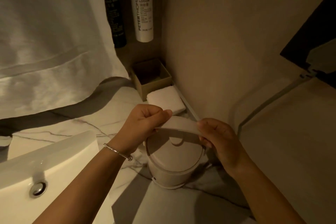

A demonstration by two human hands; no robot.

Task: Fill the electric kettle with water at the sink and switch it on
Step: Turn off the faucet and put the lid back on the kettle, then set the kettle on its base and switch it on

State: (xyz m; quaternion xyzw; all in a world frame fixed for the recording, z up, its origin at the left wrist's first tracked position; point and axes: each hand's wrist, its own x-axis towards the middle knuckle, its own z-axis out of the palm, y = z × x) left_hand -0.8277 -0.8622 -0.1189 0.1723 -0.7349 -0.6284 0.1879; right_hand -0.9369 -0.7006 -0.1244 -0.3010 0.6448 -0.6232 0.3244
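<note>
A small beige electric kettle stands upright on the marble counter, right of the white sink. Its round lid with a centre knob is on. Both hands hold a pale band-shaped handle or strip stretched just above the lid. My left hand, with a silver bracelet at the wrist, pinches the band's left end. My right hand pinches its right end. Whether the band is attached to the kettle I cannot tell.
The sink's metal drain plug shows at lower left. A white towel hangs over the counter's back. Behind the kettle lie a folded white cloth and an open cardboard box. A white lotion bottle and a dark bottle hang on the wall. A wall stands close on the right.
</note>
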